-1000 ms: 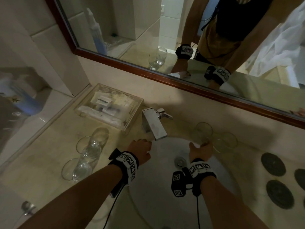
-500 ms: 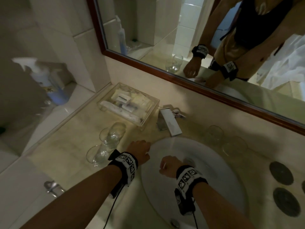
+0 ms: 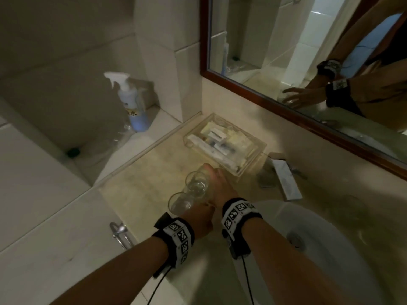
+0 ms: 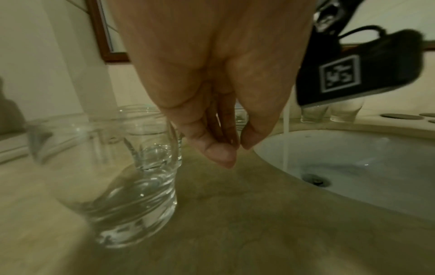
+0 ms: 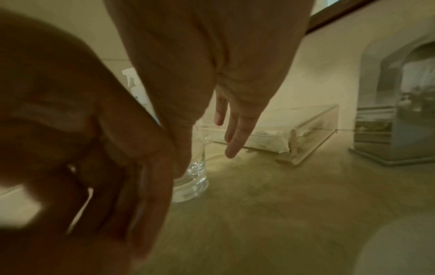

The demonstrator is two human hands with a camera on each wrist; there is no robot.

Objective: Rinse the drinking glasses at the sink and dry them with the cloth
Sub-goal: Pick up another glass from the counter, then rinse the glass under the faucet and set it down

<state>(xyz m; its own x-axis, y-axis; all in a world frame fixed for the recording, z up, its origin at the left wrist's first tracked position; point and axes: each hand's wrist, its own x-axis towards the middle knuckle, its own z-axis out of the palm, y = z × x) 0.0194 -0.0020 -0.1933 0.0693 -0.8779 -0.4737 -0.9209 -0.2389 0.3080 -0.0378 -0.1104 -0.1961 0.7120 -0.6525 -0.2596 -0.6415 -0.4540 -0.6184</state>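
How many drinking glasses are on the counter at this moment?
5. Left of the basin stand the near glass, the middle glass and a third glass, partly hidden by the right hand. Beyond the basin stand one far glass and another far glass. More may be hidden.

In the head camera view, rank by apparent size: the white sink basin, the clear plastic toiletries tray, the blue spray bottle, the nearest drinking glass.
1. White sink basin
2. Clear plastic toiletries tray
3. Blue spray bottle
4. Nearest drinking glass

Wide-angle distortion makes tray versus bottle less sure.

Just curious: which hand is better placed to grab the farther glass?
Right: the right hand, fingers open, flanks the farther glass; the left hand hangs loosely curled beside the nearer glass.
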